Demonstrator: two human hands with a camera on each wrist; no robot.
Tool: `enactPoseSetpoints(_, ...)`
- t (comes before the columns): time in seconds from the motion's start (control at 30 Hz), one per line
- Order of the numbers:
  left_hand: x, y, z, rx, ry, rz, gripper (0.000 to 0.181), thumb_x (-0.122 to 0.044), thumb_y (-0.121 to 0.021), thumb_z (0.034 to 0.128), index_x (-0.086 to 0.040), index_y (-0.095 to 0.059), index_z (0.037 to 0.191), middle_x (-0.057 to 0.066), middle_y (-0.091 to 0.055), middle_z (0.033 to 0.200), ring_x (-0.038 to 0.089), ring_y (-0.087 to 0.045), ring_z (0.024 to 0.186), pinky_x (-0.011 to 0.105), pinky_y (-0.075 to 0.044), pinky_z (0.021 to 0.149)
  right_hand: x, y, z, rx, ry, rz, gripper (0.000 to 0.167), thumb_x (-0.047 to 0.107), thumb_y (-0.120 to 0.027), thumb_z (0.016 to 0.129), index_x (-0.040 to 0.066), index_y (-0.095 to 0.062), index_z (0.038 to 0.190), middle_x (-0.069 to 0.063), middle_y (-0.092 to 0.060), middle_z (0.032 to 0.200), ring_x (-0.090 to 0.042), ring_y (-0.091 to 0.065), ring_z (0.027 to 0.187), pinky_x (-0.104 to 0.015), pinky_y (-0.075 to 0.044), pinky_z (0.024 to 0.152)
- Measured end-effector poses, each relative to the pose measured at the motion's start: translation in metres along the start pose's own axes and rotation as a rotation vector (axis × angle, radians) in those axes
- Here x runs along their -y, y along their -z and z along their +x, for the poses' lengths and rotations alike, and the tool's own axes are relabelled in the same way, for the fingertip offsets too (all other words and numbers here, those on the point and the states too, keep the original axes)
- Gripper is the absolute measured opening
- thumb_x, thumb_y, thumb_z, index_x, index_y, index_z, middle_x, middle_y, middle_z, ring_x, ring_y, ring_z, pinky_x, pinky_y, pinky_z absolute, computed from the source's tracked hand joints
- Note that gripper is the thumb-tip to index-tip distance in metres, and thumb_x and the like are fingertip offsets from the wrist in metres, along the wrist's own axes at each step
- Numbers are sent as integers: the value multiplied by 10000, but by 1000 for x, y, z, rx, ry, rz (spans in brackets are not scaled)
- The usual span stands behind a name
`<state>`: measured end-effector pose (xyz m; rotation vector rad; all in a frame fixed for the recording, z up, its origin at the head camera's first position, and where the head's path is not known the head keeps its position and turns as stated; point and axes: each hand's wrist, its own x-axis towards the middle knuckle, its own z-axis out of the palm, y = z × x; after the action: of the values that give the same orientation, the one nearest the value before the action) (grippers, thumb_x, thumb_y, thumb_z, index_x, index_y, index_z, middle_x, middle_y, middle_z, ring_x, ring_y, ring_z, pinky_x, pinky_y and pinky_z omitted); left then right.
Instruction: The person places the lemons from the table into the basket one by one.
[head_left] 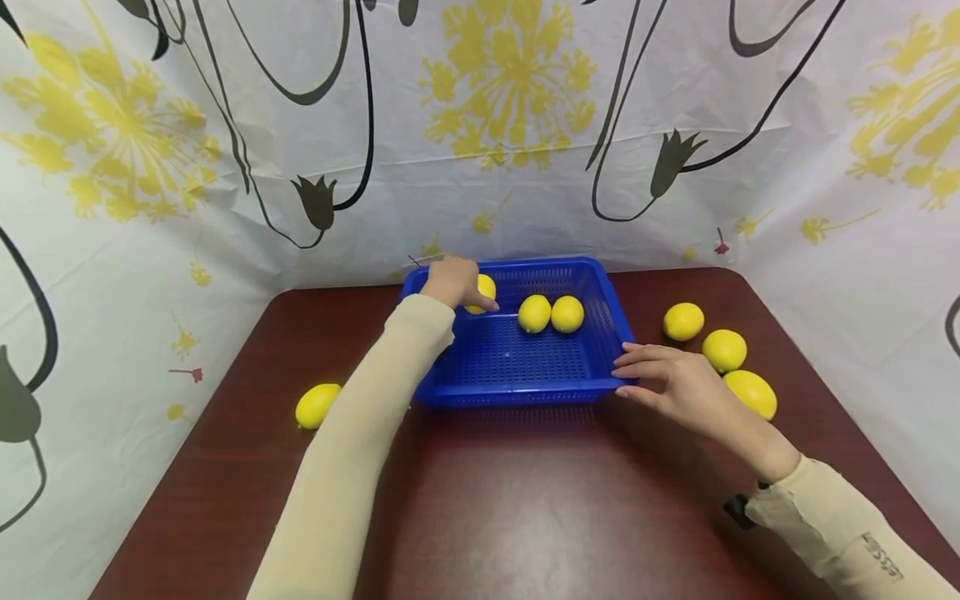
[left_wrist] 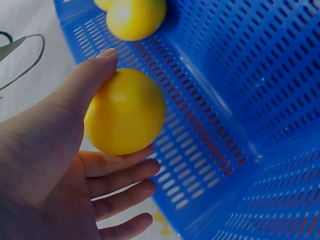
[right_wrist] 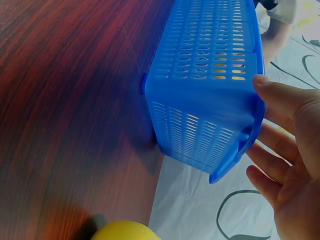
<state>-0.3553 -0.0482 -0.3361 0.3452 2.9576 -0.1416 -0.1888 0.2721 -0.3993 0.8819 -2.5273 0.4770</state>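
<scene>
At the back left of a blue plastic basket (head_left: pixel 517 388), my left hand (head_left: pixel 452 282) holds a lemon (left_wrist: pixel 126 112) between thumb and fingers. In the left wrist view the thumb lies along one side of it and the index finger along the other; the remaining fingers are loosely extended. Two more lemons, one left (head_left: pixel 535 314) and one right (head_left: pixel 567 314), sit side by side in the basket. My right hand (head_left: pixel 682 387) touches the rim at the basket's front right corner with relaxed fingers, thumb at the front, fingers along the side.
Right of the basket, three lemons stand in a row on the dark wooden table (head_left: pixel 510 500): back (head_left: pixel 683 322), middle (head_left: pixel 724 351) and front (head_left: pixel 751 394). Another lemon (head_left: pixel 317 406) lies to the left, beside my left sleeve. A white patterned sheet (head_left: pixel 465 225) surrounds the table's back and sides.
</scene>
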Motion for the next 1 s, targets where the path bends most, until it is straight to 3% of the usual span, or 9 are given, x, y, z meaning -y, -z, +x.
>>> enactPoseSetpoints(0.13, -5, -8, 3, 8, -13, 3, 595, -697, -672, 796, -138, -639, 998, 67, -635, 1095, 269, -561, 1083, 439, -502, 937, 0, 0, 0, -1, -1, -2, 291, 245, -874, 719, 173, -793, 988, -15, -756, 1092, -272, -687, 1144, -352, -599, 754)
enactPoseSetpoints(0.33, -14, -17, 6, 12, -9, -21, 604, -666, -676, 815, -137, -657, 1105, 87, -647, 1199, 293, -554, 1170, 446, -499, 961, 0, -1, 0, 3, -7, -5, 293, 248, -874, 721, 179, -792, 994, -6, -755, 1098, -262, -684, 1153, -364, -591, 791)
enactPoseSetpoints(0.7, -28, -38, 17, 14, 9, -8, 686, -684, -676, 801, -143, -646, 1222, 87, -638, 1238, 285, -556, 1171, 465, -489, 1011, -1, -2, -1, -8, 1, -9, 294, 250, -876, 715, 184, -794, 989, 3, -754, 1093, -261, -688, 1142, -308, -588, 736)
enactPoseSetpoints(1.0, -36, -38, 19, 56, 4, 5, 689, -686, -666, 809, -169, -639, 1264, 72, -629, 1290, 285, -546, 1211, 461, -495, 1017, -1, -2, 0, -15, 12, -12, 301, 244, -886, 703, 183, -794, 983, 12, -757, 1080, -247, -692, 1139, -284, -586, 765)
